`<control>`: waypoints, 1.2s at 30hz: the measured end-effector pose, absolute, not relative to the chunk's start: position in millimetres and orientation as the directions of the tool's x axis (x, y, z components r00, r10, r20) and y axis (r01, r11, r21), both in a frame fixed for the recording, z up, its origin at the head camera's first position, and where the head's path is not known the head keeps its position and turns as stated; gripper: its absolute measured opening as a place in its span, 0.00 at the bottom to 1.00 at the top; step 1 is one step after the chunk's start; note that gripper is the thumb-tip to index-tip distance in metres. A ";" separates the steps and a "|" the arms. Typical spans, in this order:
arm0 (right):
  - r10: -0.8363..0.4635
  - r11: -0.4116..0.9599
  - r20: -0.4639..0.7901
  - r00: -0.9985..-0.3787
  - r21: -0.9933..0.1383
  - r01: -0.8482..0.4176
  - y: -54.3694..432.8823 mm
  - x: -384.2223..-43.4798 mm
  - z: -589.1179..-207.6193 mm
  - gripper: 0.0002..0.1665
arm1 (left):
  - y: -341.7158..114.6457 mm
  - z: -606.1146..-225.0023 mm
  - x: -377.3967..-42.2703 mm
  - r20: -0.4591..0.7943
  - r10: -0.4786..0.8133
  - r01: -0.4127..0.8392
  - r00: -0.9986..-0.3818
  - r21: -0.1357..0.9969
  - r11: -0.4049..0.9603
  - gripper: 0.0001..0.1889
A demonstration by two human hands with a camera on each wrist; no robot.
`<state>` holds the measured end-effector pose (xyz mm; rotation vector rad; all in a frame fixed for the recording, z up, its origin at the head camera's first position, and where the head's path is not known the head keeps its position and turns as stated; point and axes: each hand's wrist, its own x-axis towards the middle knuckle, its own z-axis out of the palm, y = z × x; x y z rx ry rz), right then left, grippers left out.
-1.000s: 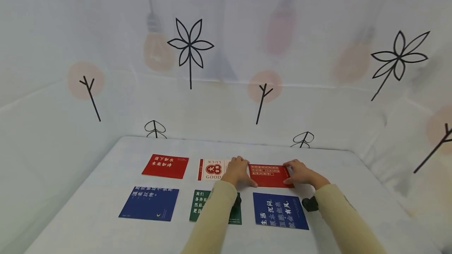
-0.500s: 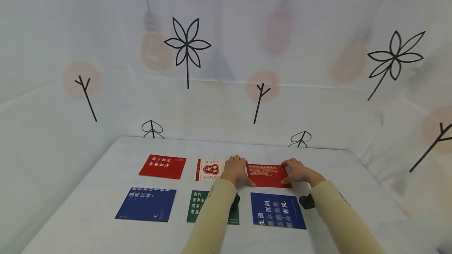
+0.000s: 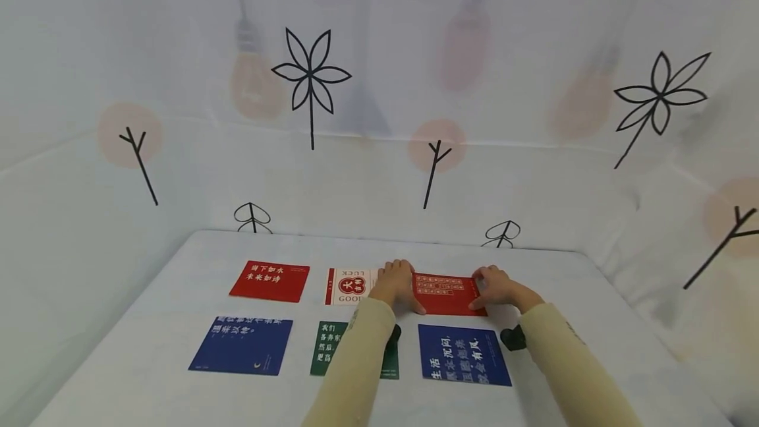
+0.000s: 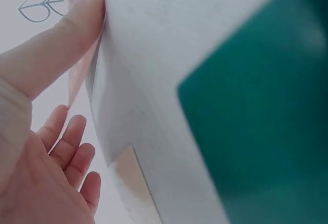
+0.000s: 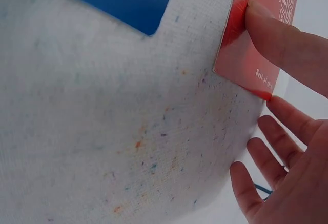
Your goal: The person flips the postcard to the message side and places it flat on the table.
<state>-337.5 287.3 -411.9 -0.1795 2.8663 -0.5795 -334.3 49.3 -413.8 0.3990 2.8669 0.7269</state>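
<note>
A red card (image 3: pixel 447 298) with rows of pale boxed characters lies at the back right of the table, between both hands. My left hand (image 3: pixel 396 286) pinches its left side, thumb by the near corner and index finger at the far one. My right hand (image 3: pixel 499 288) grips the right side the same way. In the right wrist view the thumb presses the near edge of the red card (image 5: pixel 253 55), the index fingertip meets its far corner, and the other fingers spread apart. In the left wrist view the card (image 4: pixel 77 78) shows nearly edge-on behind the thumb.
Beside my left hand lies a cream "GOOD LUCK" card (image 3: pixel 350 287), partly covered. Another red card (image 3: pixel 271 282) sits further left. In front are a blue card (image 3: pixel 240 351), a green card (image 3: pixel 323 354) partly under my left sleeve, and a second blue card (image 3: pixel 465 354).
The head view has turned slightly right, so everything sits a little further left. Both hands keep their hold on the red card, whose far edge shows slightly higher on the left.
</note>
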 end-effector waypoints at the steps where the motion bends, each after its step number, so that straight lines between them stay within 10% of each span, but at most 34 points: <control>1: -0.159 0.911 -0.178 -0.971 -0.406 -0.075 287.7 -337.4 -411.6 0.43 | 49.7 -413.8 -334.7 -0.081 0.295 0.218 -0.952 0.496 0.840 0.41; 8: -0.133 0.839 -0.134 -0.982 -0.543 -0.039 289.3 -333.0 -411.8 0.42 | 52.1 -422.6 -338.3 -0.065 0.277 0.186 -0.959 0.591 0.785 0.43; 22: 0.040 0.719 0.086 -0.995 -0.695 -0.031 292.8 -304.6 -406.6 0.20 | 40.7 -421.3 -327.3 0.095 0.120 0.142 -0.988 0.860 0.489 0.08; 36: 0.074 0.575 0.096 -0.993 -0.818 -0.036 335.1 -338.8 -468.3 0.32 | 36.9 -421.0 -318.5 -0.001 0.139 0.065 -0.990 0.879 0.472 0.09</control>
